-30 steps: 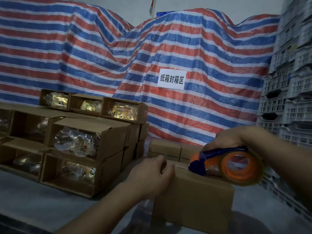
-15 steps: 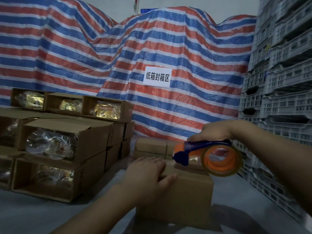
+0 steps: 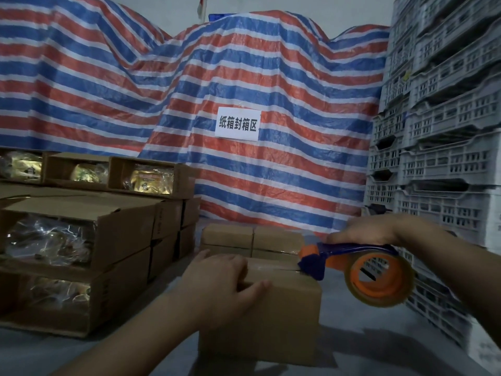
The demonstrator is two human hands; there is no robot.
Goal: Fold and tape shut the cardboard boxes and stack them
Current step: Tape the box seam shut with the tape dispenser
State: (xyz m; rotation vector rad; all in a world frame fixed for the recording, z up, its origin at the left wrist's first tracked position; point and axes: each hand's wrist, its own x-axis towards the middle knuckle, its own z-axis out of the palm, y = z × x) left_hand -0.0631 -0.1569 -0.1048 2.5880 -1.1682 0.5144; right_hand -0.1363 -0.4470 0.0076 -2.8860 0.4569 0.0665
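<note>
Head: right hand (image 3: 363, 232) grips dispenser (image 3: 360, 270).

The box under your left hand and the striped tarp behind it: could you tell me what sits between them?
In the head view, closed cardboard boxes stacked two high sit between that box and the tarp.

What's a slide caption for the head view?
Left hand steadies box while right hand runs tape dispenser along its top.

Head view; faces forward, slightly down; close over box (image 3: 260, 316).
</note>
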